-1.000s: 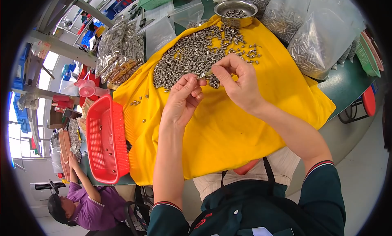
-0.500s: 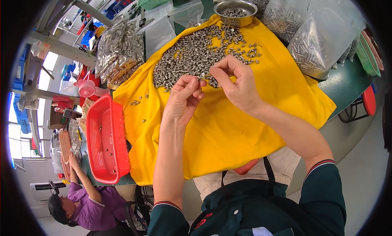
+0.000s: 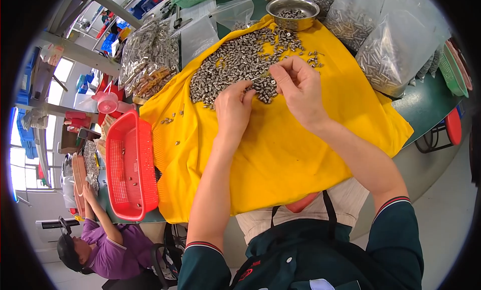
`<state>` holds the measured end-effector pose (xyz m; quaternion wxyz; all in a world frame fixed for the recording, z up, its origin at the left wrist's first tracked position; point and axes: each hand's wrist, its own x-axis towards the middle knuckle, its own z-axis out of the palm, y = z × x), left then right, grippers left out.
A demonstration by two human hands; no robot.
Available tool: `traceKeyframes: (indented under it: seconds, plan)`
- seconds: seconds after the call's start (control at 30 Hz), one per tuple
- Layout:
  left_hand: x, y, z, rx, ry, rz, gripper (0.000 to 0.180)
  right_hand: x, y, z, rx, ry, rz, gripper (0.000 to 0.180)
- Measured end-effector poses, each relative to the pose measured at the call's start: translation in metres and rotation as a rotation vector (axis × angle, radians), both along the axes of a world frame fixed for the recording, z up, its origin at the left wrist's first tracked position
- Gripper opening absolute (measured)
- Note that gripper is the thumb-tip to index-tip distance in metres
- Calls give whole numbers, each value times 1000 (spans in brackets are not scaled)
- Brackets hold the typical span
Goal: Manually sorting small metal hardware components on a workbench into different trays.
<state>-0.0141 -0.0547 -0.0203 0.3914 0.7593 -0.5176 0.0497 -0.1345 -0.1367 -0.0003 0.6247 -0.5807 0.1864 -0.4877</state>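
Note:
A heap of small metal cylindrical parts (image 3: 230,64) lies on a yellow cloth (image 3: 280,159). Over the heap's near edge my left hand (image 3: 233,109) is closed in a pinch, back of the hand up. A thin light sliver shows at its fingertips, too small to name. My right hand (image 3: 303,92) is a short way to the right, thumb and forefinger pressed together and the other fingers curled. What it pinches, if anything, I cannot make out. The two hands are apart, their fingertips facing each other.
A steel bowl (image 3: 293,14) of metal parts stands at the back. Clear bags of metal parts (image 3: 386,59) are at the right, another bagged pile (image 3: 150,57) at the left. A red basket (image 3: 131,167) holds a few pieces. A co-worker in purple (image 3: 117,250) sits at lower left.
My left hand has turned from palm partly up to back up, its fingertips now over the heap. My right hand has shifted slightly right and away from the left.

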Motion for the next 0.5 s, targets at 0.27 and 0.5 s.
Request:
traceKeyframes:
  seconds: [0.27, 0.5]
  plan:
    - [-4, 6, 12, 57, 516, -65, 7, -5, -2, 0, -40, 46, 13, 11]
    - [-5, 18, 28, -160, 1308, -275, 7, -7, 2, 2, -152, 102, 74, 9]
